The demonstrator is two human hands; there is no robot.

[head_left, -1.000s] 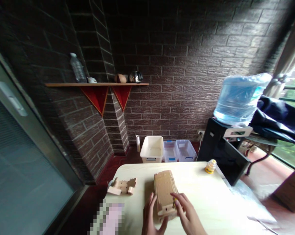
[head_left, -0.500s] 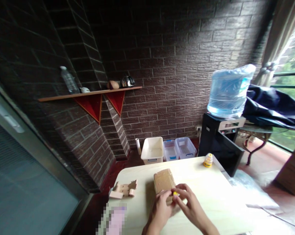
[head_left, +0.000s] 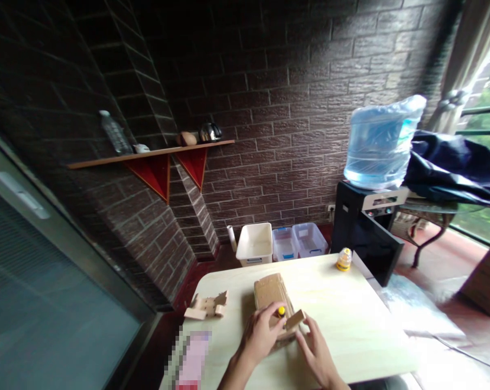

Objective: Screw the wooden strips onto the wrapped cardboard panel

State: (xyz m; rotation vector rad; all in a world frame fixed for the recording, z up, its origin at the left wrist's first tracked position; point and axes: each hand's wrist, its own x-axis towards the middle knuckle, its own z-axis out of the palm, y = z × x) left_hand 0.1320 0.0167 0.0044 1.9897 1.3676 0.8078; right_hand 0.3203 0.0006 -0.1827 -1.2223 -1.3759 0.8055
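A brown cardboard box (head_left: 269,291) lies on the pale table, with both hands over its near end. My left hand (head_left: 261,333) is closed in a pinch on a small yellow-and-black piece (head_left: 281,312), upright between thumb and fingers; its exact kind is too small to make out. Just right of it, a small tan block (head_left: 296,319) is tilted above the box. At the block's right end, my right hand (head_left: 318,349) has its thumb and fingertips around the edge. A pale wooden assembly with holes and rounded ends (head_left: 207,307) rests at the table's left.
A clear, yellow-based container (head_left: 344,260) stands at the table's far right corner. Behind the table (head_left: 362,319) are a cream bin (head_left: 255,242) and clear plastic bins (head_left: 310,241). A water dispenser (head_left: 353,216) stands to the right; a pink item (head_left: 194,357) is at the near left.
My hands have drawn apart. The yellow piece has shifted left and up with my left hand, and my right hand has moved lower. The tan block now shows between them.
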